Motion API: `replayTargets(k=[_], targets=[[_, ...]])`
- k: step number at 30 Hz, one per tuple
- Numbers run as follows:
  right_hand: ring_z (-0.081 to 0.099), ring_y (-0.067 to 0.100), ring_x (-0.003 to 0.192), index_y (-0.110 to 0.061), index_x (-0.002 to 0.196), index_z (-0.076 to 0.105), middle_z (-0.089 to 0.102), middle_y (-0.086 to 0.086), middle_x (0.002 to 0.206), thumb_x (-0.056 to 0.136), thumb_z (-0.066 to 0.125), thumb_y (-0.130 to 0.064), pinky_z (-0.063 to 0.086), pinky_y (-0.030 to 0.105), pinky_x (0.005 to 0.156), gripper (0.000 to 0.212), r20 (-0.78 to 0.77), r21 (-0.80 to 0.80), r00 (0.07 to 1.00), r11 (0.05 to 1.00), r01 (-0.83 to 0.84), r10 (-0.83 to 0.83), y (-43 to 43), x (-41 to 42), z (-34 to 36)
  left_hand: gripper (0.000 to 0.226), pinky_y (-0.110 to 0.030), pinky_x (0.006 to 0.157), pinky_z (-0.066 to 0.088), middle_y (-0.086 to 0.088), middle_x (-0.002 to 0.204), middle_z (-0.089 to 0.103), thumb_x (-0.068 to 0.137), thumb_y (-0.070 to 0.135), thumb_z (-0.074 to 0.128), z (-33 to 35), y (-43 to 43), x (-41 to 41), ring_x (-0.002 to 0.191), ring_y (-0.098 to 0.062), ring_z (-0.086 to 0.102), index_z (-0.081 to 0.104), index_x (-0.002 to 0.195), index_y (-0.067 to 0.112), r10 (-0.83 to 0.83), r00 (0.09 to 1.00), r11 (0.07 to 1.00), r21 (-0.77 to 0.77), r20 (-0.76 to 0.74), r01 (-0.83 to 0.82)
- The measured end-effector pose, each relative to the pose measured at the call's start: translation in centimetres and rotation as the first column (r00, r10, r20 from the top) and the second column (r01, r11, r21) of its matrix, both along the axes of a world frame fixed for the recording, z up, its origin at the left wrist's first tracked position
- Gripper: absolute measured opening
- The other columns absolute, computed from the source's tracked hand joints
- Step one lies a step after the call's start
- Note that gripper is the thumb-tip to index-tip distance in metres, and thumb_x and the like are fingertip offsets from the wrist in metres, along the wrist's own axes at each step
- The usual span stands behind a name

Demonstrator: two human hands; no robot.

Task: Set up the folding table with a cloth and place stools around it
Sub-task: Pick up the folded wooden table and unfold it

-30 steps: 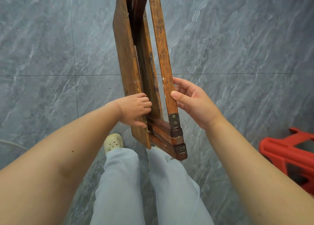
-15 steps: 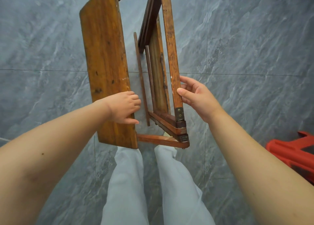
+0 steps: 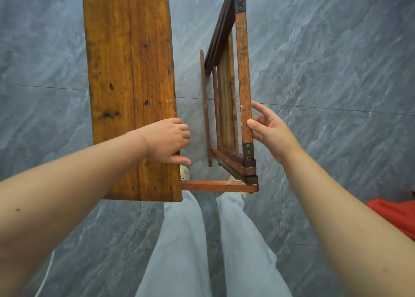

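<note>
A brown wooden folding table [image 3: 130, 76] is held off the floor in front of me, partly spread apart. Its wide top board is on the left and its leg frame [image 3: 243, 83] stands on the right, joined by a thin rail near my feet. My left hand [image 3: 168, 140] grips the right edge of the top board. My right hand [image 3: 267, 128] holds the outer bar of the leg frame with thumb and fingers. No cloth is in view.
A red plastic stool [image 3: 395, 213] shows partly at the right edge. Grey marble floor tiles [image 3: 336, 72] lie all around. My legs in light trousers and pale shoes stand directly beneath the table. A thin white cable lies at the lower left.
The table has spread apart: my left hand has pulled the top board away to the left, while my right hand kept the leg frame in place. The gap between them has widened.
</note>
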State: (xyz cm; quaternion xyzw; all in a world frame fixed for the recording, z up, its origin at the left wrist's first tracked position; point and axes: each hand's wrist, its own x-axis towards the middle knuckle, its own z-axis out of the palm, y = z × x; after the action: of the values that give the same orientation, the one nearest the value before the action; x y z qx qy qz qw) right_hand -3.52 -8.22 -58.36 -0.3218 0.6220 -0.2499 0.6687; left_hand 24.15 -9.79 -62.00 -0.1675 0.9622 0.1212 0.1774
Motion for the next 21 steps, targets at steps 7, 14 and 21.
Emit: replayTargets(k=[7, 14, 21], targets=[[0.068, 0.008, 0.092, -0.017, 0.141, 0.041, 0.068, 0.002, 0.105, 0.096, 0.049, -0.005, 0.055, 0.019, 0.077, 0.047, -0.025, 0.001, 1.000, 1.000, -0.017, 0.017, -0.1, -0.2, 0.5, 0.079, -0.030, 0.069, 0.038, 0.008, 0.062, 0.055, 0.090, 0.068, 0.007, 1.5, -0.2, -0.5, 0.063, -0.011, 0.048, 0.064, 0.065, 0.020, 0.068, 0.993, 0.997, -0.026, -0.095, -0.071], [0.068, 0.013, 0.096, -0.014, 0.140, 0.043, 0.069, 0.006, 0.104, 0.095, 0.051, -0.005, 0.056, 0.023, 0.080, 0.046, -0.025, 0.010, 1.000, 1.000, -0.005, 0.006, -0.2, 0.3, 0.2, 0.081, -0.028, 0.060, 0.020, 0.006, 0.047, 0.047, 0.087, 0.070, 0.004, 2.2, 0.0, -1.0, 0.047, -0.009, 0.040, 0.054, 0.049, 0.020, 0.154, 0.977, 0.986, -0.034, -0.148, -0.160], [0.066, 0.021, 0.096, -0.012, 0.137, 0.045, 0.067, 0.017, 0.109, 0.094, 0.052, -0.003, 0.057, 0.028, 0.082, 0.044, 0.005, 0.004, 1.000, 1.000, -0.012, 0.012, -0.2, 1.6, 0.3, 0.080, -0.027, 0.056, 0.022, 0.007, 0.042, 0.042, 0.091, 0.065, 0.009, 2.8, 0.0, -0.1, 0.040, -0.009, 0.038, 0.054, 0.042, 0.020, 0.180, 0.973, 0.979, -0.071, -0.141, -0.192]])
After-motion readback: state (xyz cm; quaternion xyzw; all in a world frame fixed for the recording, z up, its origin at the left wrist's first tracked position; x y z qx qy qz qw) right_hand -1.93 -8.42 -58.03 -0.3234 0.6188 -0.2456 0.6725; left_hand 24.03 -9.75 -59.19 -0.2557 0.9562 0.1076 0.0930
